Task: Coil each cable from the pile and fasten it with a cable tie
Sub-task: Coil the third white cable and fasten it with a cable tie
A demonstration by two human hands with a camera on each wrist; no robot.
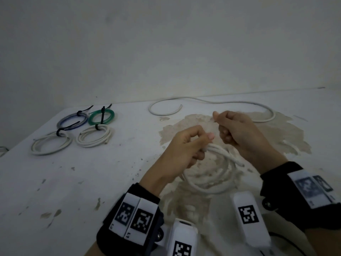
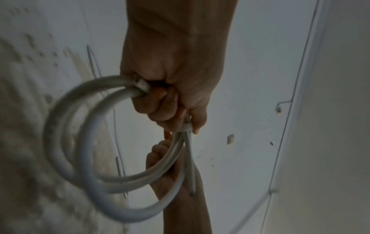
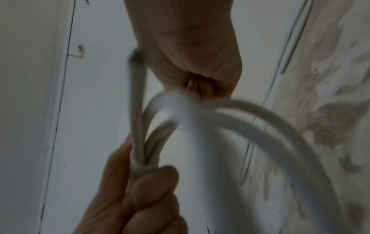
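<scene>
A white cable coil (image 1: 212, 183) hangs just above the table, and my left hand (image 1: 190, 145) grips its bunched loops at the top. In the left wrist view the left hand (image 2: 164, 101) closes round the coil (image 2: 84, 158), where a white band (image 2: 187, 126) circles the loops. My right hand (image 1: 230, 130) pinches a thin white strand (image 3: 137, 102) that rises from that band. Whether the strand is the cable's own end or a tie I cannot tell. The right wrist view shows my right hand (image 3: 192, 63) above and my left hand (image 3: 140, 197) below.
Several finished coils with black ties lie at the back left: a blue-grey one (image 1: 73, 120), a green one (image 1: 101, 117) and two white ones (image 1: 50, 145) (image 1: 94, 136). A long loose white cable (image 1: 212, 102) runs along the table's far edge by the wall.
</scene>
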